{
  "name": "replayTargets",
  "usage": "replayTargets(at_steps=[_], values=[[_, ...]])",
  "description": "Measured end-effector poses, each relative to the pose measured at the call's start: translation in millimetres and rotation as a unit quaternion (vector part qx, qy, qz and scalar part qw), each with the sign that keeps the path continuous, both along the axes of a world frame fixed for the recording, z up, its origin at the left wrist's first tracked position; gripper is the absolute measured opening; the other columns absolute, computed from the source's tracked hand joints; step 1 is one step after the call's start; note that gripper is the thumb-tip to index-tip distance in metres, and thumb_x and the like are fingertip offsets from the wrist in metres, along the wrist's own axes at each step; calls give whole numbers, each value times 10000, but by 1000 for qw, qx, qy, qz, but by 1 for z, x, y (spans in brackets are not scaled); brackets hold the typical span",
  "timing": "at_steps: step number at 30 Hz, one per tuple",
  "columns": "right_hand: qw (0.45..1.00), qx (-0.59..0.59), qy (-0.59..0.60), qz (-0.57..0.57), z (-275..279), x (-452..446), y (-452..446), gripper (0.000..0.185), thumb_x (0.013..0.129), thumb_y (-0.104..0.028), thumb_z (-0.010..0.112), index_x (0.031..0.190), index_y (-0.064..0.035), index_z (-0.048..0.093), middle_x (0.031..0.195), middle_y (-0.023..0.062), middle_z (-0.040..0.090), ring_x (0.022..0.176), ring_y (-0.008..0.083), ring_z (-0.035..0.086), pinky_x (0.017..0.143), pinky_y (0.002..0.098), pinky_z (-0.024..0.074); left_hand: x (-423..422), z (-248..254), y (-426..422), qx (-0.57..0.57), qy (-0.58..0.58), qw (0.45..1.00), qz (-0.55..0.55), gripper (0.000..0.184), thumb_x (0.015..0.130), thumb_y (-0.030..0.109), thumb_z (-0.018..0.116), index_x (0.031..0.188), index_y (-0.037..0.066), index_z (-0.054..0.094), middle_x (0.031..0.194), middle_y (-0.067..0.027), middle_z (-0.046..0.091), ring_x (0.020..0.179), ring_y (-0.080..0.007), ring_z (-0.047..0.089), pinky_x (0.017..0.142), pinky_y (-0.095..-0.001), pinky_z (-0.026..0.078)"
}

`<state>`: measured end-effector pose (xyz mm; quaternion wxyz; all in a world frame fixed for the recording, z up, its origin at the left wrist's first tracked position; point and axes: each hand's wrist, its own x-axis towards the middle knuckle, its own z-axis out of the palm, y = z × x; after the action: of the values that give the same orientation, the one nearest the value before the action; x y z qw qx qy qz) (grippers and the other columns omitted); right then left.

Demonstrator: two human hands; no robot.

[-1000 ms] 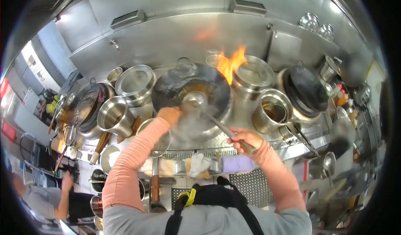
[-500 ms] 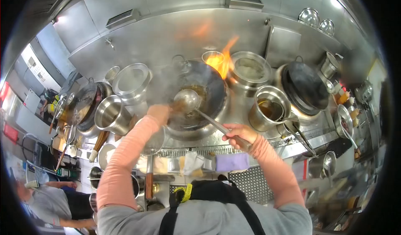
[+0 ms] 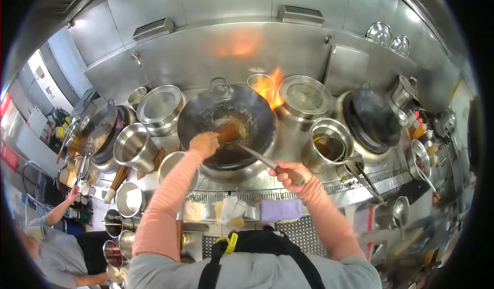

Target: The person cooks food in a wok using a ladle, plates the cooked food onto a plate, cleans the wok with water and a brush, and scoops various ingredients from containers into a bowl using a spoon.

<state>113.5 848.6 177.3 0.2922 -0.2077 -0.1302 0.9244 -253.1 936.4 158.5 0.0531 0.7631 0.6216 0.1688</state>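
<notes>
A dark wok [image 3: 257,106] sits on the burner in front of me, with some wet residue or liquid in its bottom. My right hand [image 3: 290,175] is closed around the handle of a metal ladle [image 3: 257,156], whose bowl is down in the wok. My left hand [image 3: 205,144] reaches over the near left side of the wok and grips a brown, broad-ended, wooden-looking tool [image 3: 230,132]. That tool lies against the ladle's bowl and hides part of it; whether it is a brush or a paddle I cannot tell.
Flame [image 3: 276,88] rises behind the wok's right side, by a small container [image 3: 261,83]. Lidded pots [image 3: 306,96] flank the wok. A steel pot with dark liquid [image 3: 328,144] stands right. Left are a tall pot [image 3: 135,144] and a co-worker [image 3: 62,248].
The brown tool, blurred before, now shows clearly over the ladle's bowl. Smoke over the wok has thinned and the flame is lower. The co-worker's arm has come up at the left.
</notes>
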Motion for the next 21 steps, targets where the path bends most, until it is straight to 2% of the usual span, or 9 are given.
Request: replayTargets(at_steps=[2, 4, 6, 8, 9, 12, 13, 18, 21], values=[[980, 129, -153, -6, 5, -7, -2, 440, 919, -138, 590, 1332, -32, 477, 983, 123, 651, 599, 88, 558, 440, 221, 478, 2, -2, -8, 15, 61, 997, 41, 415, 762, 302, 721, 1157, 180, 678, 1232, -77, 643, 1050, -304, 645, 896, -416, 520], [876, 298, -372, 74, 10, 2, 0, 519, 889, -124, 600, 1382, -67, 448, 974, 124, 654, 637, 144, 598, 494, 291, 504, -5, 17, -8, 26, 72, 994, 72, 397, 774, 272, 708, 1154, 160, 670, 1235, -82, 640, 1036, -293, 655, 870, -403, 536], [665, 501, -543, 109, 10, 18, 6, 584, 857, -104, 598, 1415, -96, 427, 974, 141, 656, 692, 215, 631, 573, 358, 524, -21, 43, -18, 198, -20, 978, 58, 379, 763, 269, 717, 1125, 156, 691, 1192, -107, 661, 1024, -297, 660, 864, -393, 535], [338, 698, -622, 107, 3, 39, 8, 633, 825, -79, 586, 1433, -120, 414, 984, 176, 654, 764, 299, 657, 676, 422, 535, -14, 76, -27, 148, -120, 980, 51, 354, 758, 275, 723, 1085, 141, 711, 1157, -120, 675, 1012, -305, 663, 866, -389, 530], [304, 668, -662, 152, 19, 40, 3, 659, 806, -63, 563, 1443, -123, 402, 1001, 225, 640, 870, 393, 646, 775, 457, 522, -11, 82, -29, 126, -171, 976, 52, 343, 755, 277, 726, 1066, 133, 720, 1139, -127, 683, 1006, -309, 665, 867, -388, 528], [295, 607, -726, 135, 26, 53, 0, 653, 815, -78, 565, 1445, -94, 393, 1050, 232, 639, 898, 388, 651, 777, 453, 527, 8, 68, -21, 18, -215, 969, 123, 317, 752, 281, 735, 1016, 107, 736, 1108, -132, 694, 1001, -317, 666, 874, -382, 522], [322, 573, -738, 153, 27, 60, 2, 508, 819, -90, 570, 1319, -40, 490, 1016, 228, 658, 904, 387, 659, 776, 453, 529, 14, 69, -25, 24, -205, 970, 126, 312, 759, 265, 726, 1021, 95, 733, 1127, -136, 688, 999, -322, 667, 884, -392, 518], [205, 580, -778, 129, 29, 88, -6, 123, 828, -102, 571, 943, -62, 553, 790, 166, 689, 772, 362, 684, 692, 457, 538, 25, 101, -23, 192, -298, 933, 58, 358, 762, 152, 713, 1091, 11, 698, 1128, -180, 686, 1082, -291, 647, 969, -353, 469], [163, 590, -781, 120, 21, 107, -5, 84, 845, -104, 549, 927, -90, 556, 767, 151, 685, 708, 340, 688, 634, 453, 541, 20, 85, 17, -46, -333, 942, 18, 395, 775, 160, 707, 1149, 36, 683, 899, -127, 707, 791, -203, 678, 663, -307, 508]])
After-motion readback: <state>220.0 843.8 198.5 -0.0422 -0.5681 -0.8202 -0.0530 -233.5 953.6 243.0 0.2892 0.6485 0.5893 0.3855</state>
